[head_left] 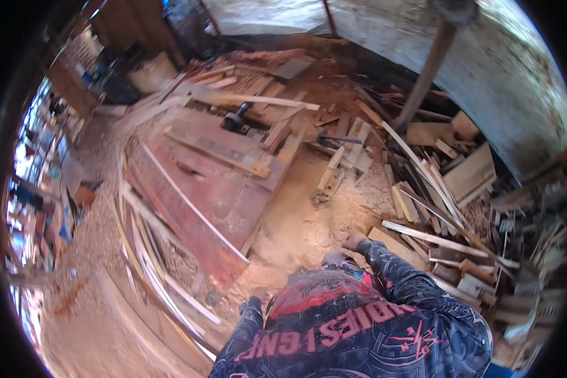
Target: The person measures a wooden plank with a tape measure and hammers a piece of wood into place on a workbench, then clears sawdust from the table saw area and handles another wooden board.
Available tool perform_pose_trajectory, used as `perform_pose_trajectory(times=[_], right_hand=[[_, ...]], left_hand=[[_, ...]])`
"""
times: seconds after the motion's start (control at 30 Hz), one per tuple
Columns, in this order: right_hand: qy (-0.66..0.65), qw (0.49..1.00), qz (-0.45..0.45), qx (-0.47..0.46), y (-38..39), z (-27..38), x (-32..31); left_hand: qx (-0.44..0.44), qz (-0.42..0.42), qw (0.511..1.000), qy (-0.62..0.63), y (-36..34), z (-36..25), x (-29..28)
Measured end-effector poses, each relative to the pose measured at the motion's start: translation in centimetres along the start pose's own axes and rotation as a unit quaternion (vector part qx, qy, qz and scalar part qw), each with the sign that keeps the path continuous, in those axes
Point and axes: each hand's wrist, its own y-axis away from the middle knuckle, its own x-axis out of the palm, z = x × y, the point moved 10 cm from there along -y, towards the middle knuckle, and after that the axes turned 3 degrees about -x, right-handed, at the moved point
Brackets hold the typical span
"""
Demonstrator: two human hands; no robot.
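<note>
My right hand (355,240) reaches out past the dark sleeve, over the sawdust-covered floor beside a pile of boards; its fingers are too small and blurred to read. Nearer my body, my left hand (262,294) hangs low by the near corner of a reddish work table (195,170); its fingers are partly hidden and smeared. A small grey rounded shape (335,257) shows between my hands, at the front of my dark shirt with pink print. On the table lie a long thin pale strip (195,203), a flat wooden bar (217,153) and a black power tool (237,120).
Offcuts and boards (422,189) are heaped on the right, around a leaning wooden post (427,75). Long bent strips (151,268) lie along the table's left side. Short wood pieces (329,173) rest on the sawdust ahead. Pale sheeting (510,94) walls the far right.
</note>
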Motion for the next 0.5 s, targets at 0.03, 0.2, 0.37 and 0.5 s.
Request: perform_pose_trajectory(times=[0.03,0.2,0.37,0.5], right_hand=[[0.005,0.999,0.0,-0.035,-0.8,2.0,-0.9],[-0.122,0.974,-0.04,-0.187,-0.8,6.9,-3.4],[-0.121,0.987,0.062,-0.082,2.9,-2.6,-1.3],[-0.136,0.988,0.075,-0.024,7.8,-14.0,-0.2]], left_hand=[[-0.054,-0.021,0.994,0.088,0.2,1.6,0.1],[-0.059,-0.106,0.943,0.31,3.6,0.4,0.5],[-0.134,-0.139,0.939,0.285,8.3,-1.9,8.1],[-0.203,-0.099,0.94,0.255,12.1,-2.9,16.4]])
